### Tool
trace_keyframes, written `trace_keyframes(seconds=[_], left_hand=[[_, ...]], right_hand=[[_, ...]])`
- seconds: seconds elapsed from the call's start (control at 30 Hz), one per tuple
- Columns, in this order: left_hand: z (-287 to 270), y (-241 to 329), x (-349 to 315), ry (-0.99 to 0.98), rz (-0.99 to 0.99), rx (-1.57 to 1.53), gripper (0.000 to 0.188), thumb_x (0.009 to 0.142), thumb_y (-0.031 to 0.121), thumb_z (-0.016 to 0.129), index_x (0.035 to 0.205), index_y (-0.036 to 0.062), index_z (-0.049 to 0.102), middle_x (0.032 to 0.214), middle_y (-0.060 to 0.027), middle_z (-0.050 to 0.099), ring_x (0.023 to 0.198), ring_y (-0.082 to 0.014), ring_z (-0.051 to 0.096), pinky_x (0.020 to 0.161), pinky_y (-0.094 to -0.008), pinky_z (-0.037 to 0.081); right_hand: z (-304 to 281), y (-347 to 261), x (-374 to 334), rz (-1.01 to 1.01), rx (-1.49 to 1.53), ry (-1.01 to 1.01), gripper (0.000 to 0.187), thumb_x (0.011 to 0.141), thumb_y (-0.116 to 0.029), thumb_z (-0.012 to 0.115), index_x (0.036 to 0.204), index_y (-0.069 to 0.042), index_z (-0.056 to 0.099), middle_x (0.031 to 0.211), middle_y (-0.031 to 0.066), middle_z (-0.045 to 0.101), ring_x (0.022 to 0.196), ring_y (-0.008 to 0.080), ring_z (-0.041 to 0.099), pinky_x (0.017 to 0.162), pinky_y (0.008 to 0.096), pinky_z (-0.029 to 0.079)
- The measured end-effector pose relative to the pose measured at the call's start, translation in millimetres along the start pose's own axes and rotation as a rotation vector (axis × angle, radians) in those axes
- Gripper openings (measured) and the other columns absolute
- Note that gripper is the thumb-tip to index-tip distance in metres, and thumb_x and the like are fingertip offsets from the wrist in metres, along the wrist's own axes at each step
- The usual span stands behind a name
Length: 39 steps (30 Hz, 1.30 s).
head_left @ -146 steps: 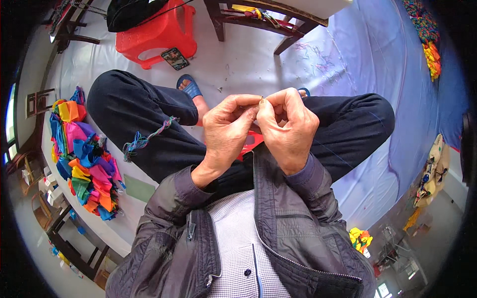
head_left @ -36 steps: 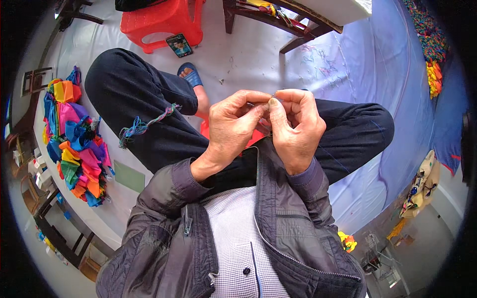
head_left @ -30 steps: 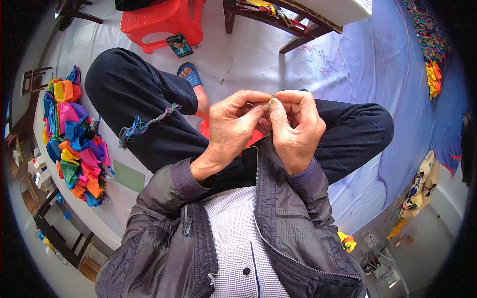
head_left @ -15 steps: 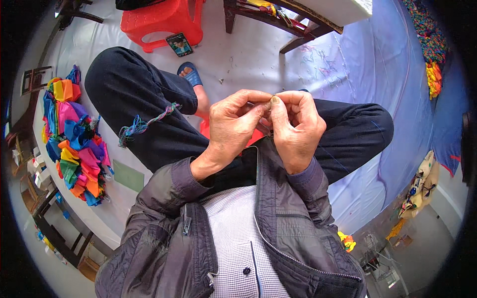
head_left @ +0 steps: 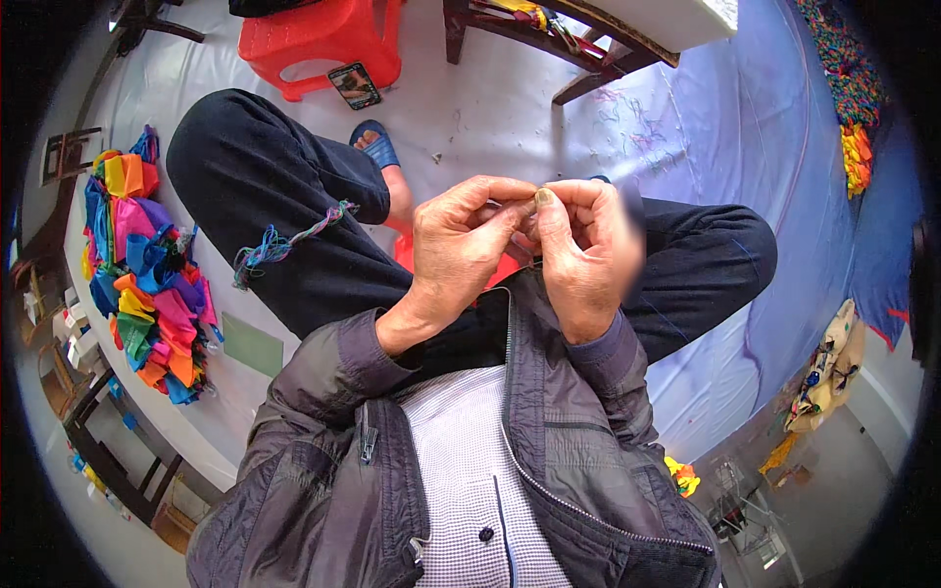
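Above my lap, my left hand (head_left: 466,235) and my right hand (head_left: 576,250) meet at the fingertips. Thumbs and forefingers of both are pinched together, and the other fingers curl in. Whatever lies between the tips is too small to make out. Across my left thigh lies a bundle of twisted blue, green and pink threads (head_left: 284,243), frayed at its lower end. Thin blue thread strands (head_left: 747,257) rest on my dark trousers at the right knee.
A red plastic stool (head_left: 319,44) stands ahead, with a phone (head_left: 354,86) on the floor beside it. A wooden frame (head_left: 588,49) is at the top. Bright folded cloth pieces (head_left: 147,265) heap at the left near a green sheet (head_left: 252,344). Thread scraps (head_left: 637,127) litter the pale floor covering.
Both hands keep almost the same pinched pose and place. The picture on the phone's screen is different.
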<state>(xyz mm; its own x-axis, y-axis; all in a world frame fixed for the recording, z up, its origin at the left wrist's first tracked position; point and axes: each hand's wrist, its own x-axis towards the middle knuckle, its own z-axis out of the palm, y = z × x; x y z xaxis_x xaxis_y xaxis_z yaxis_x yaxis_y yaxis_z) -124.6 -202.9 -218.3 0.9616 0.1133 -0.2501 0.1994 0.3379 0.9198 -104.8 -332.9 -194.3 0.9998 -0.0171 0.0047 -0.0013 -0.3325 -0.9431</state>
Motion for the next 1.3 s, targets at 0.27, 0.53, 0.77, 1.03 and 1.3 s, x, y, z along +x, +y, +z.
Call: trace_keyframes(seconds=[0.27,0.53,0.77,1.03,1.3], left_hand=[[-0.6,-3.0,0.4,0.018,0.019,0.002,0.015,0.097,-0.006,0.067,0.112,-0.0047,0.072,0.096,-0.0100,0.076,0.082,-0.0150,0.075,0.070,-0.0284,0.066],[-1.2,-1.7,-0.7,0.015,-0.014,0.027,0.016,0.098,-0.006,0.067,0.112,-0.0045,0.071,0.096,-0.0112,0.076,0.079,-0.0164,0.075,0.070,-0.0292,0.066],[0.3,-4.9,-0.2,0.026,0.042,0.034,0.015,0.098,-0.005,0.067,0.112,-0.0042,0.072,0.095,-0.0112,0.076,0.081,-0.0157,0.075,0.068,-0.0277,0.065],[-3.1,-9.5,0.6,0.002,0.074,0.101,0.014,0.098,-0.004,0.068,0.111,-0.0037,0.072,0.095,-0.0097,0.077,0.080,-0.0141,0.075,0.068,-0.0269,0.065],[-1.9,-6.8,1.1,0.029,0.129,0.160,0.013,0.097,-0.004,0.070,0.109,-0.0031,0.073,0.092,-0.0070,0.077,0.080,-0.0101,0.073,0.071,-0.0227,0.061]], right_hand=[[-1.3,-2.1,-2.0,0.052,0.091,-0.026,0.013,0.099,0.002,0.068,0.111,0.004,0.064,0.088,0.0047,0.071,0.077,0.0076,0.068,0.070,0.0223,0.056],[-3.3,1.2,-4.6,0.066,0.159,-0.037,0.019,0.099,0.004,0.067,0.118,0.005,0.062,0.090,0.0067,0.071,0.080,0.0105,0.070,0.073,0.0244,0.059],[-2.9,7.0,-4.7,0.084,0.155,-0.019,0.014,0.099,0.004,0.066,0.113,0.005,0.063,0.090,0.0072,0.071,0.078,0.0116,0.071,0.070,0.0255,0.062],[-1.2,5.4,-3.5,0.104,0.187,-0.013,0.007,0.100,0.002,0.066,0.106,0.004,0.064,0.089,0.0059,0.070,0.075,0.0109,0.070,0.066,0.0252,0.062],[0.2,9.8,-2.8,0.058,0.118,-0.020,0.005,0.101,0.002,0.065,0.106,0.003,0.064,0.088,0.0047,0.069,0.073,0.0094,0.069,0.065,0.0246,0.061]])
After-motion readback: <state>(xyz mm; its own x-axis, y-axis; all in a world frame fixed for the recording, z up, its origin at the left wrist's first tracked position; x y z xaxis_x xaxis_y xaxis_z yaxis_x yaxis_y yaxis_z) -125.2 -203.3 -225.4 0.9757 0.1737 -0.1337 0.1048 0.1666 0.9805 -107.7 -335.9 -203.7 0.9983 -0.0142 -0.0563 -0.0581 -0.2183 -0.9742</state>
